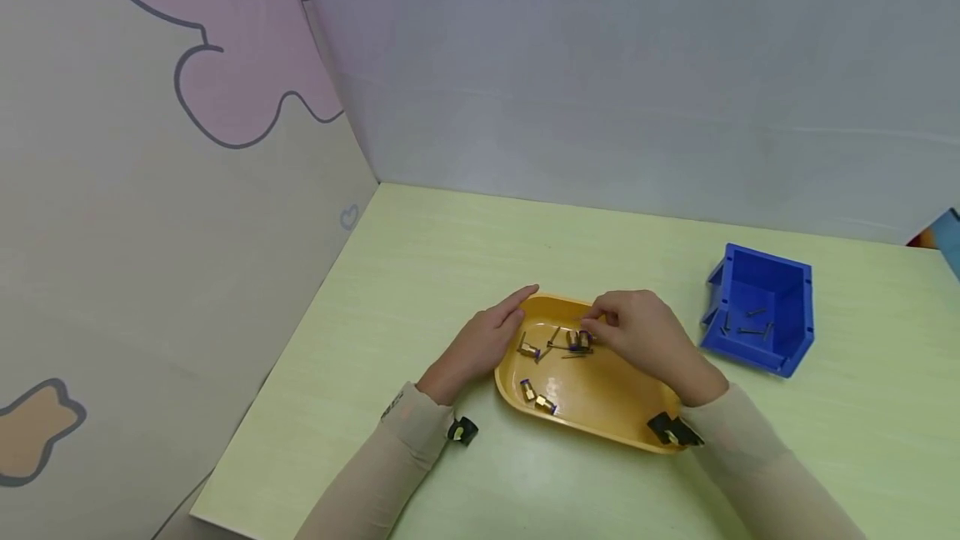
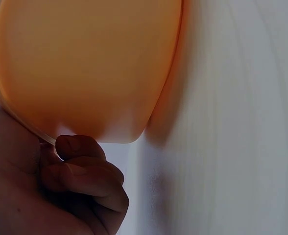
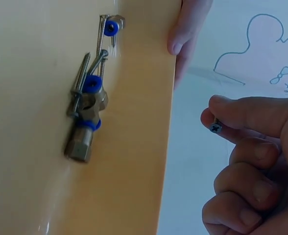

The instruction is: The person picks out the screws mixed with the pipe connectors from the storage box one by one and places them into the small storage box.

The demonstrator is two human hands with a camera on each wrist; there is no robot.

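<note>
A yellow tray lies on the pale green table and holds several brass fittings with blue collars and thin screws. My left hand grips the tray's left rim; in the left wrist view its fingers curl beneath the tray's orange underside. Over the far side of the tray, my right hand pinches a small screw between thumb and forefinger, just off the rim. A fingertip of the left hand shows at the tray's edge.
A blue bin stands to the right of the tray with a few dark screws inside. A grey wall backs the table and a patterned panel closes its left side. The table edge runs near my left forearm.
</note>
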